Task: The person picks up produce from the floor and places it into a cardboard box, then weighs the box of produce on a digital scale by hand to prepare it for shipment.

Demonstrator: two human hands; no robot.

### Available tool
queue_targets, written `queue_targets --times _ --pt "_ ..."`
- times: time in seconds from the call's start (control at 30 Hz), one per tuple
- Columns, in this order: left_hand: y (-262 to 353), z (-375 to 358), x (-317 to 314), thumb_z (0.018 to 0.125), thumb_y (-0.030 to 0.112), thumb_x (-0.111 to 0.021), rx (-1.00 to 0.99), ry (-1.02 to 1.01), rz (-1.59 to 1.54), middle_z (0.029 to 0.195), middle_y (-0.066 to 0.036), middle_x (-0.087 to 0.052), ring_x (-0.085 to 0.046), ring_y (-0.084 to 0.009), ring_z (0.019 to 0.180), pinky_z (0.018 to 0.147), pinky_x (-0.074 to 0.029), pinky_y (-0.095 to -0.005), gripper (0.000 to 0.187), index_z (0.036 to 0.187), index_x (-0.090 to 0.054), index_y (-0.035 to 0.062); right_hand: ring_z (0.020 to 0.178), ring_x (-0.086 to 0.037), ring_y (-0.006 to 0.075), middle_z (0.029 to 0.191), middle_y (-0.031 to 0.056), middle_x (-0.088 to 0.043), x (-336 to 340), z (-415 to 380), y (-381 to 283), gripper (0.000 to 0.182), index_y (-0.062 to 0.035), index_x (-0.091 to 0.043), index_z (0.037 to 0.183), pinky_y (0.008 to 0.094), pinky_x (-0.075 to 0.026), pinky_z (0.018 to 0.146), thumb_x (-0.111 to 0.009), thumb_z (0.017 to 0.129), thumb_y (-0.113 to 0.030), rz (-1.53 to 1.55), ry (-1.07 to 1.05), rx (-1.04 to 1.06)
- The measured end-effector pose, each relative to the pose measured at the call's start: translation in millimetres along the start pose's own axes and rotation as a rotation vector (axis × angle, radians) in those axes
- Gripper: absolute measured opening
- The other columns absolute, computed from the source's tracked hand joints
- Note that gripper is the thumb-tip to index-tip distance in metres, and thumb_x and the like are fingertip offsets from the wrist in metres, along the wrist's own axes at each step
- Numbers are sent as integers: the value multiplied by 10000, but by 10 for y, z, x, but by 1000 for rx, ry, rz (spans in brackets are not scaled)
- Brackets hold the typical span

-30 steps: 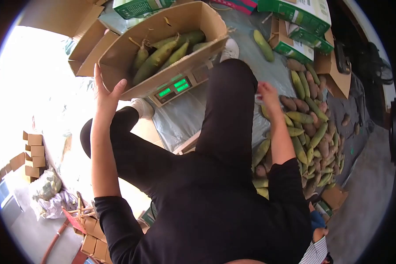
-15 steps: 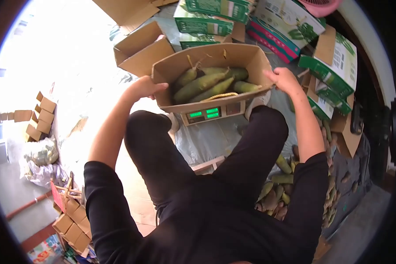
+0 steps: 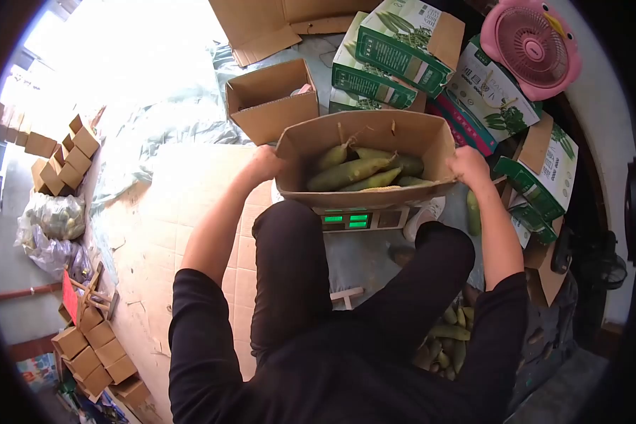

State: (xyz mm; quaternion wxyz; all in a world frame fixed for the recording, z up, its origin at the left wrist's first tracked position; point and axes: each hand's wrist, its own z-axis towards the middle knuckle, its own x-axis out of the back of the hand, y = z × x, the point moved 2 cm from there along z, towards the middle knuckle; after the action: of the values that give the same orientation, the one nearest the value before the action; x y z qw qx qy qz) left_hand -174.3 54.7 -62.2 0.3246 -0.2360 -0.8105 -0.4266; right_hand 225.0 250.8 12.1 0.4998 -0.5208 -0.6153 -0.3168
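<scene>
Cardboard box of corn held at both ends over a scale

Cardboard box (image 3: 364,141), open at the top, sits in the middle of the scene on a digital scale (image 3: 364,219) whose green digits glow just below the box's near wall. Several ears of corn (image 3: 353,172) in green husks lie inside it. The left hand (image 3: 265,164) is clamped on the box's left end, and the right hand (image 3: 468,167) is clamped on its right end. The person, in black sleeves and trousers, sits just behind the scale, knees on either side. Farther off stands an empty brown carton (image 3: 268,102), with green printed cartons (image 3: 396,53) to its right. A pink fan (image 3: 537,46) sits at far right. More corn lies on the floor (image 3: 449,346) near the right leg.
</scene>
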Motion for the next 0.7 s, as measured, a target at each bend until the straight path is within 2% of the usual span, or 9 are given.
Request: queue_targets --times 0.1,0.17,0.23,0.3,0.37,0.43,0.5,0.63,0.7 --pt "-317 -13 54 789 206 -592 -10 60 -383 745 -156 -644 -653 -238 681 608 -530 -335 288 830 -626 -77 894 -612 366 932 205 -636 256 -54 -391 346 -41 -675 888 442 -488 771 -565 704 -312 -39 43 25" --pt "-562 -79 205 750 156 -622 -76 81 -161 772 -98 -661 -610 -166 694 644 -482 -304 260 872 -658 -71 880 -618 363 907 197 -642 371 -94 -714 324 -48 -678 862 441 -496 758 -573 698 -307 -63 112 141" --pt "-735 -312 358 759 137 -585 54 143 -374 776 -111 -657 -606 -169 697 635 -477 -315 243 887 -656 -57 872 -624 355 890 184 -649 393 -140 -1044 304 -59 -682 834 441 -500 751 -589 691 -311 -43 146 193" --pt "-1318 -379 459 758 126 -558 -240 277 -120 748 -124 -648 -597 -159 692 627 -473 -319 230 878 -661 -41 858 -633 344 880 172 -656 413 -237 -1421 295 -65 -686 835 434 -507 740 -607 686 -307 -26 159 249" --pt "-1557 -746 705 755 139 -536 16 275 69 728 -131 -639 -583 -144 693 623 -464 -317 253 881 -657 -44 850 -642 331 882 166 -662 303 -268 -1764 271 -72 -691 839 426 -512 734 -611 691 -284 -3 130 291" --pt "-1735 -1174 819 757 314 -551 28 376 -32 761 -259 -625 -637 -335 727 665 -476 -407 392 847 -645 -56 852 -649 313 886 158 -667 178 -402 -2140 234 -76 -697 834 420 -516 730 -603 703 -246 6 93 360" --pt "-2168 -1519 834 771 332 -528 242 448 -61 771 -284 -607 -625 -394 790 676 -463 -446 406 865 -635 -48 866 -654 297 901 142 -675 48 -529 -2503 210 -84 -703 842 406 -518 740 -586 721 -209 -2 44 431" --pt "-2788 -2392 771 729 319 -571 448 562 -68 678 -293 -588 -643 -331 680 613 -456 -429 415 824 -624 -82 897 -648 291 924 127 -676 -458 -766 -3223 242 -77 -700 890 405 -516 741 -619 723 -232 -17 -43 598" --pt "-2893 -2848 701 697 231 -581 528 563 -136 611 -198 -604 -599 -217 605 573 -454 -402 353 799 -617 -105 918 -649 248 963 97 -677 -594 -1038 -3535 253 -97 -700 935 381 -518 745 -643 718 -214 -86 -147 664"
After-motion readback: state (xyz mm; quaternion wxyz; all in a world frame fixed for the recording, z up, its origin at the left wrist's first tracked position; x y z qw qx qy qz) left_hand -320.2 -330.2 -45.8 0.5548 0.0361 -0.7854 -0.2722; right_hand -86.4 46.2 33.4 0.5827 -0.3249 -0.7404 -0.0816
